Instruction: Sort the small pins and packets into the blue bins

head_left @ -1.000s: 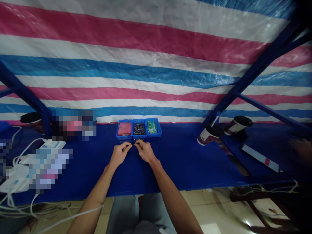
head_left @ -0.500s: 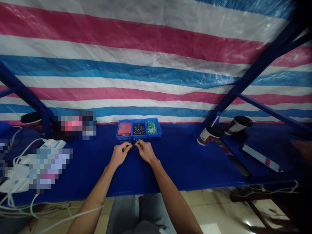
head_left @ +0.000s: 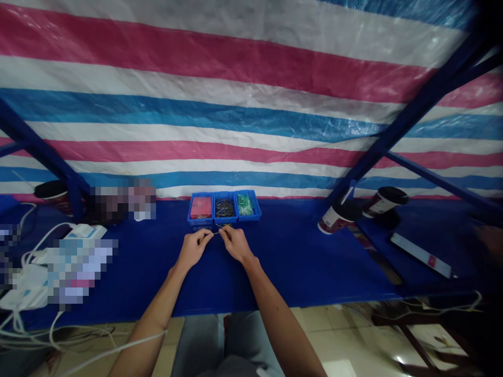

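My left hand (head_left: 194, 247) is closed in a pinch on a thin screw-like piece (head_left: 215, 233), which sticks out toward the right. Close beside it, my right hand (head_left: 236, 244) is also closed, fingertips near the piece's far end; what they hold is too small to make out. A few gold-coloured screws (head_left: 224, 225) lie on the blue table (head_left: 298, 262) just beyond the right fingertips. Behind them stand three joined blue bins: the left bin (head_left: 200, 222) holds a flat red item, the middle bin (head_left: 226, 220) many dark screws, the right bin (head_left: 256, 218) green and clear small pieces.
To the right stand a lidded cup (head_left: 330, 220) and another cup (head_left: 379, 203), with a long white box-like item (head_left: 420, 255) nearer. White power strips (head_left: 29, 290) and cables crowd the left. Blue frame bars (head_left: 365, 152) slant up before a striped sheet (head_left: 236, 110).
My right fingertips have shifted slightly away from the thin piece, so more of it shows. My left hand, the bins and the table items stay put.
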Demonstrator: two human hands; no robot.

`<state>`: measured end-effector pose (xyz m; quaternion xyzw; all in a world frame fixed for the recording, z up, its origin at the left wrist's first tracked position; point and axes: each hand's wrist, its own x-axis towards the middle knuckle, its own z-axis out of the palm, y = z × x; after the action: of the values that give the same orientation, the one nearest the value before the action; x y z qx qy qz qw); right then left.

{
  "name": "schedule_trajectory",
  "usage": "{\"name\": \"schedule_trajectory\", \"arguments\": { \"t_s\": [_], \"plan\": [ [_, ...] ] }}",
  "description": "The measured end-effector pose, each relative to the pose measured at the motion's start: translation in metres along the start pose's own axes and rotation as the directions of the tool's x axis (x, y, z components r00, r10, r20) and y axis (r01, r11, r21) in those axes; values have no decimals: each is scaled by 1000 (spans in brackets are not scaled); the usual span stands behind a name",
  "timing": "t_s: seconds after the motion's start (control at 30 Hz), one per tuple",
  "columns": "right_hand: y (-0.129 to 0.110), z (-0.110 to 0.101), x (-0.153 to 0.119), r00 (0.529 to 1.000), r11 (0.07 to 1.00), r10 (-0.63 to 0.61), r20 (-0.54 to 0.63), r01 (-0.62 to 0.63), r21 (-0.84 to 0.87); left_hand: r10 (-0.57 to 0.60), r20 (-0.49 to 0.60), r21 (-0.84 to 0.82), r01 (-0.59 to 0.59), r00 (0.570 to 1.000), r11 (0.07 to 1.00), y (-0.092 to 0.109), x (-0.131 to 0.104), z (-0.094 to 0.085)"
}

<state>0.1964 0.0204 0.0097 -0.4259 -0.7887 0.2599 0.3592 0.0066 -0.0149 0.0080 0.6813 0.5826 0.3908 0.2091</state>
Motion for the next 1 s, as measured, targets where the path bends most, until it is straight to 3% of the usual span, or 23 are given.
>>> {"name": "schedule_trajectory", "arguments": {
  "t_s": [0.57,1.0],
  "plan": [
    [3,1,3,1000,1000,8,-12,-8,-18,16,-11,-1,-16,1000,1000,0,0,0],
    [4,0,3,1000,986,10,-26,-6,168,-7,-54,-48,4,999,999,-2,1,-1]
  ]
}}
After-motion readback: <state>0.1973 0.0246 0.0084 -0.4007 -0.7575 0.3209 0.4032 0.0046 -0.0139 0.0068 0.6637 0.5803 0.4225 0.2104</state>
